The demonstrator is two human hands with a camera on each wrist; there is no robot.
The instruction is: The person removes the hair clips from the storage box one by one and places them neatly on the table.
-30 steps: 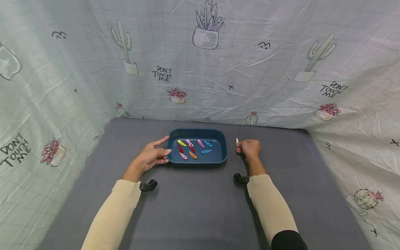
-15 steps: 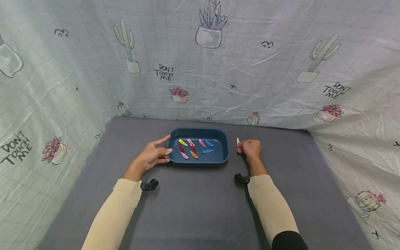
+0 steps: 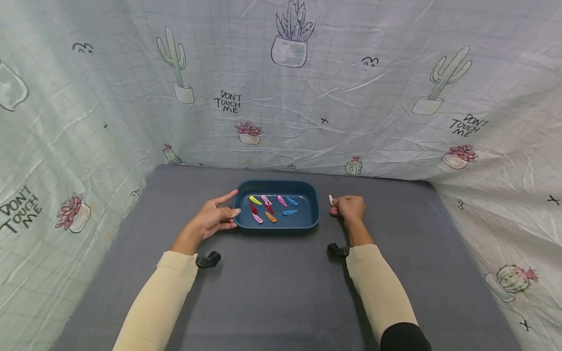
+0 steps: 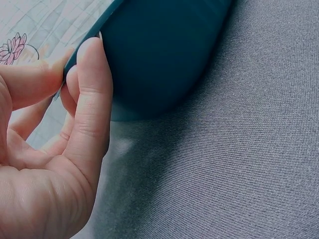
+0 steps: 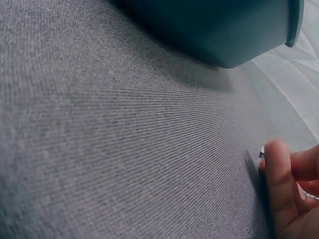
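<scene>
A dark blue tray [image 3: 276, 228] lies on the table with several snap hair clips in it: yellow, pink, red, orange and blue. My left hand [image 3: 212, 218] grips the tray's left end, the rim between thumb and fingers; the left wrist view shows the thumb against the outer wall. To the right of the tray, my right hand [image 3: 349, 209] pinches a white hair clip [image 3: 331, 200] near the tabletop. In the right wrist view my right hand [image 5: 291, 189] hides most of that clip. A blue clip [image 3: 290, 212] lies nearest the tray's middle right.
Grey cloth covers the table [image 3: 272, 292]. A pale curtain [image 3: 325, 87] printed with cacti hangs behind the table and along both sides. The tray's raised wall [image 5: 224, 40] stands between the right hand and the clips inside.
The white clip in my right hand has shifted slightly left and tilted a little. My left hand keeps its grip on the tray, and the clips in it lie the same.
</scene>
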